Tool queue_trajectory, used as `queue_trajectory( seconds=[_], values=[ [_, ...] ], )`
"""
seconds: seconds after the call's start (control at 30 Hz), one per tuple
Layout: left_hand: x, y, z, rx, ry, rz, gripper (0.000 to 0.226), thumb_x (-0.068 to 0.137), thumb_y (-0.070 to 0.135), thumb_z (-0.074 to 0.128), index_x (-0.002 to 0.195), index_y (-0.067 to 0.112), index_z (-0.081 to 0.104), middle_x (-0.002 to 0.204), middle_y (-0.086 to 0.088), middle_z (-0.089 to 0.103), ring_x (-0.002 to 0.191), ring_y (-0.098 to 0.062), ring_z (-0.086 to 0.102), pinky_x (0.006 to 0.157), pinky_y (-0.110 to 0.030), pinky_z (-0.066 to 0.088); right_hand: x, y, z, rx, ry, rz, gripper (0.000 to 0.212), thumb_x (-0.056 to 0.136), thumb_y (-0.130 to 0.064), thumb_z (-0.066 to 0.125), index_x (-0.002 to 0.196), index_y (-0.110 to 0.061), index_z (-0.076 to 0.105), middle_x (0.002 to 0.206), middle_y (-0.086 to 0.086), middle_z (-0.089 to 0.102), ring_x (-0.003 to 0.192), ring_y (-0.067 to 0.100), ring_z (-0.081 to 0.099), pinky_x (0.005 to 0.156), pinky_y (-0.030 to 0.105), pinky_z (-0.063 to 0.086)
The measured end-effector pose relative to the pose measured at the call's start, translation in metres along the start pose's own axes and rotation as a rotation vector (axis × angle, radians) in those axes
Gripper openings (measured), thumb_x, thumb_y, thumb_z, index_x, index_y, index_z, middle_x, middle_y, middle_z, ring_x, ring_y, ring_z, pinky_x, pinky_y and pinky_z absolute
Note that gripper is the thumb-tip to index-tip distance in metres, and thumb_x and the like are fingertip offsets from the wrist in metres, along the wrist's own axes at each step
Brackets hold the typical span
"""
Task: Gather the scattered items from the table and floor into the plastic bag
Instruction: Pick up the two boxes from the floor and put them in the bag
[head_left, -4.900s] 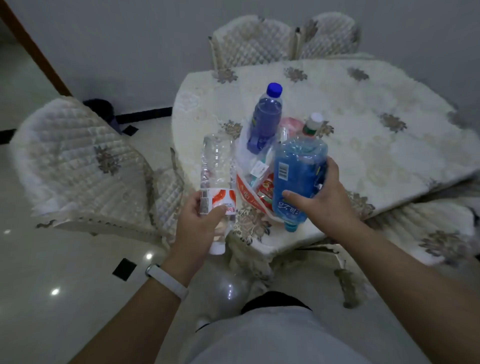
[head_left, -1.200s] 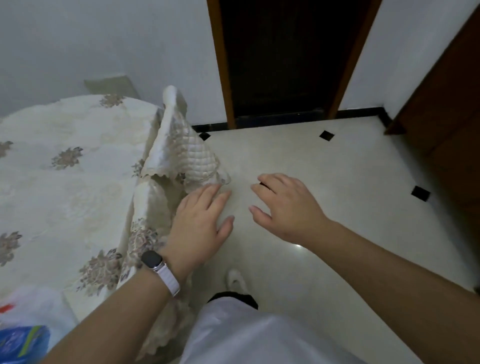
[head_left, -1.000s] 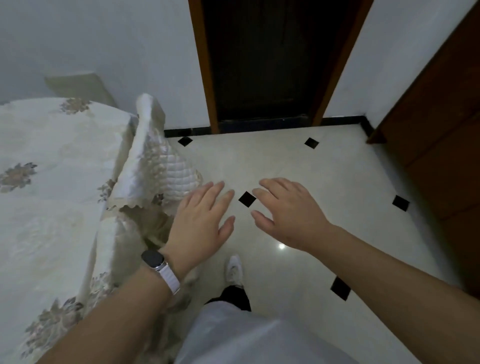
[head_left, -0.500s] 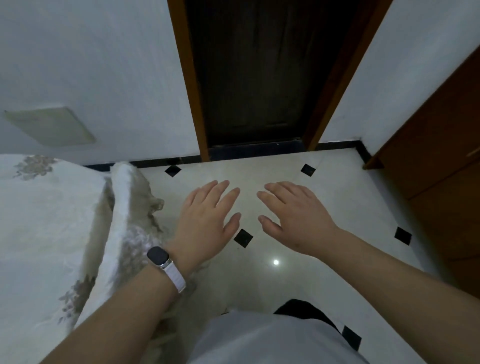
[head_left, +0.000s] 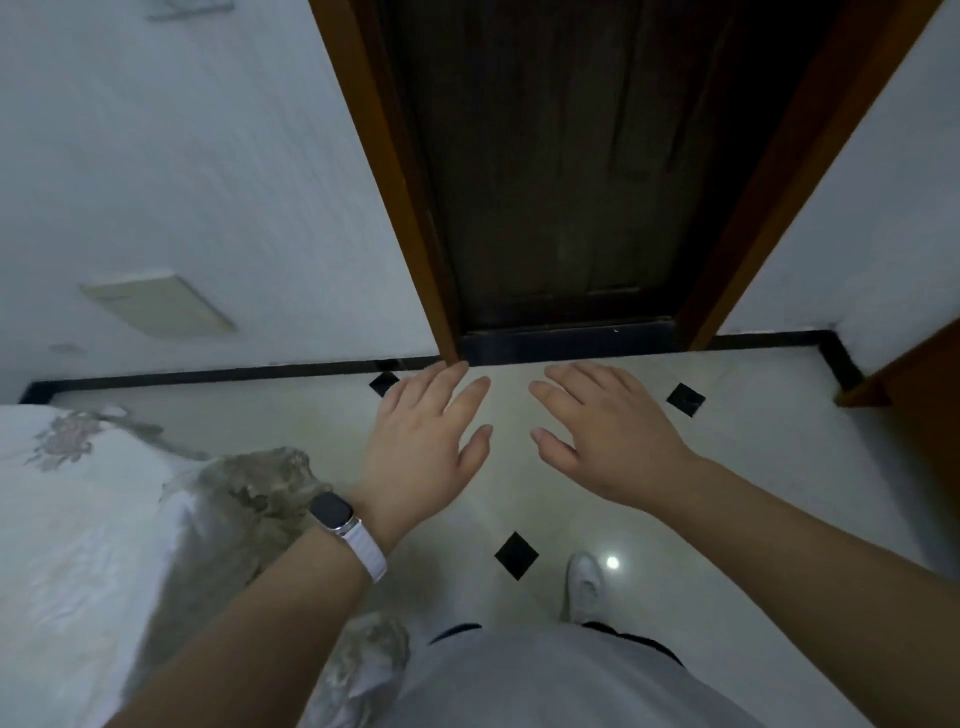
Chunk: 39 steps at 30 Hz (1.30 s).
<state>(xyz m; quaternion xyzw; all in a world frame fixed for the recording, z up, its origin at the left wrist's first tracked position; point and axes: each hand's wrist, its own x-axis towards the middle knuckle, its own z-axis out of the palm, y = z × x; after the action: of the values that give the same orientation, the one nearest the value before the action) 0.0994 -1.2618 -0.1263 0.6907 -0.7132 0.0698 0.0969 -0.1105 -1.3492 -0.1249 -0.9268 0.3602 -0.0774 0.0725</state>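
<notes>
The pale glossy tiled floor (head_left: 753, 493) spreads beneath both hands, which hover over it touching nothing. A grey-white plaster wall (head_left: 208, 156) rises beyond and to the left of the hands, edged at its foot by a black skirting strip (head_left: 208, 375). Straight ahead of the fingertips stands a dark wooden door (head_left: 571, 182) in an orange-brown wooden frame (head_left: 384, 182). To the left of the left hand lies the table (head_left: 78, 545), covered with a white embroidered cloth whose floral edge hangs just beside the left forearm. Below the hands, nearest the camera, shows the person's white garment (head_left: 545, 680).

The left hand (head_left: 426, 447) and the right hand (head_left: 608, 431) are side by side, palms down, fingers straight and loosely spread, both released and empty. A dark-faced wristwatch on a white band (head_left: 332, 512) wraps the left wrist. A white shoe (head_left: 584, 584) stands on the floor under the right forearm, with a small black diamond tile inset (head_left: 516, 555) just left of it. The plastic bag lies outside this view.
</notes>
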Motion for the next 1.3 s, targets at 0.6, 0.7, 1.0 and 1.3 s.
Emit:
queue_trajectory(
  seconds=[0.6,0.7,1.0,1.3],
  values=[
    [0.069,-0.19,0.036,0.071,0.116,-0.435,0.045,0.09,0.038,0.054,0.128,0.014,0.062,0.134,-0.013,0.06,0.123,-0.034,0.055,0.1,-0.047,0.043,0.285,-0.026,0.028,0.001,-0.111,-0.394,0.055,0.093,-0.05,0.036,0.132,-0.018,0.056,0.134,0.002,0.056,0.123,0.024,0.048,0.101,0.041,0.04],
    [0.078,-0.25,0.048,0.03,0.097,-0.518,0.047,0.091,0.04,0.051,0.13,0.016,0.06,0.136,-0.012,0.058,0.125,-0.034,0.053,0.101,-0.048,0.043,0.346,-0.053,0.042,-0.029,-0.145,-0.426,0.055,0.093,-0.051,0.035,0.132,-0.019,0.056,0.135,0.002,0.055,0.124,0.024,0.048,0.101,0.04,0.039],
    [0.093,-0.41,0.035,0.024,0.188,-0.661,0.047,0.088,0.038,0.053,0.127,0.015,0.062,0.133,-0.012,0.06,0.121,-0.034,0.055,0.1,-0.043,0.039,0.514,-0.171,0.063,-0.037,-0.117,-0.591,0.054,0.091,-0.049,0.04,0.129,-0.015,0.058,0.134,0.008,0.057,0.122,0.028,0.051,0.097,0.043,0.042],
    [0.081,-0.526,0.023,0.04,0.237,-0.836,0.046,0.087,0.033,0.061,0.128,0.013,0.06,0.134,-0.014,0.058,0.123,-0.035,0.053,0.099,-0.047,0.044,0.626,-0.267,0.1,0.019,-0.118,-0.768,0.054,0.09,-0.049,0.041,0.125,-0.013,0.061,0.13,0.01,0.059,0.117,0.031,0.054,0.094,0.043,0.043]
  ],
)
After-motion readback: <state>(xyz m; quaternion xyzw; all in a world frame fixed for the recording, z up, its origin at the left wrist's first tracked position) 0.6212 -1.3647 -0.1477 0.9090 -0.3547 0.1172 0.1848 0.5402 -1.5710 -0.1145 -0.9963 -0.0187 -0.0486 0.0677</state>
